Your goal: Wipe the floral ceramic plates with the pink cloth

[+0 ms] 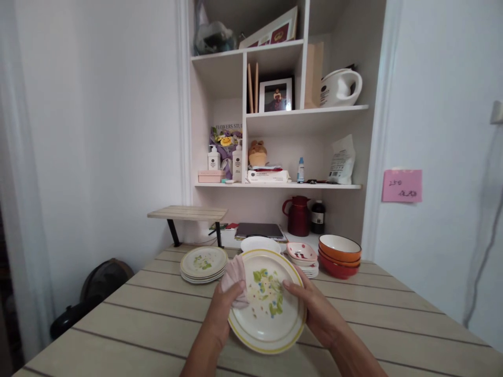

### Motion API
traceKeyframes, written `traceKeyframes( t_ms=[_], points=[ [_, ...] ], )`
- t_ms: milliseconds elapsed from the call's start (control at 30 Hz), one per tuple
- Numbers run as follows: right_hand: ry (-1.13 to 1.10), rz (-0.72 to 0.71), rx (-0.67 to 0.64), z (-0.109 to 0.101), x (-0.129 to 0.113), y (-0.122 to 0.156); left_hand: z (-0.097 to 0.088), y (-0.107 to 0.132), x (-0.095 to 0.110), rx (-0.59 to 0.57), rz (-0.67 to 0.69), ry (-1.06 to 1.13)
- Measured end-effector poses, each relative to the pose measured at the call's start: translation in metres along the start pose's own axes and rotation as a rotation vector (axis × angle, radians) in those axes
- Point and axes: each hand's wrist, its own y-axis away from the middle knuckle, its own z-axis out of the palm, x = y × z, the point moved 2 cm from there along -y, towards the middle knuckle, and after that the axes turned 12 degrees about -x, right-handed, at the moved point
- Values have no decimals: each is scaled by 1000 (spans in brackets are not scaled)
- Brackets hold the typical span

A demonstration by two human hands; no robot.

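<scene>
A white plate (pixel 257 314) with a yellow rim and a green flower print is held up, tilted toward me, over the table. My right hand (pixel 314 301) grips its right edge, thumb on the face and fingers behind. At the plate's left edge, my left hand (pixel 225 309) is closed on a pale pink cloth (pixel 236 277), which it presses over the rim. The fingers behind the plate are hidden. Left of it lies a stack of similar plates (pixel 204 262). Behind its top edge a white dish (pixel 260 244) is partly covered.
Small strawberry-patterned dishes (pixel 302 252) and stacked orange and red bowls (pixel 340 256) stand behind on the right of the slatted table (pixel 149 314). A small raised shelf (pixel 188 212), a laptop (pixel 259 230), a red jug (pixel 299 215) and a dark bottle (pixel 318 217) are at the back.
</scene>
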Motion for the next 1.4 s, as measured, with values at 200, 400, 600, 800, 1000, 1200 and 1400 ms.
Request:
traceKeyframes(
  t_ms=[200, 400, 600, 800, 1000, 1200, 1400],
  points=[
    [-65, -46, 32, -1, 11, -6, 2, 0, -4, -33, -45, 40],
    [-127, -110, 223, -9, 21, -12, 2, -7, -22, 37, -97, 135],
    [-173, -227, 352, -18, 25, -16, 14, -8, -51, 28, -189, 268],
    [-186, -334, 491, -16, 27, -16, 21, -11, -66, -83, -191, 322],
    [-188, -471, 636, -32, 21, -17, 20, -5, -71, -29, -234, 108],
    [-216, -457, 827, -93, 6, -8, 2, -8, -56, 197, -97, 37],
    [-217, -128, 653, -120, 1, 17, -28, -14, -33, 378, 44, 119]
  ],
)
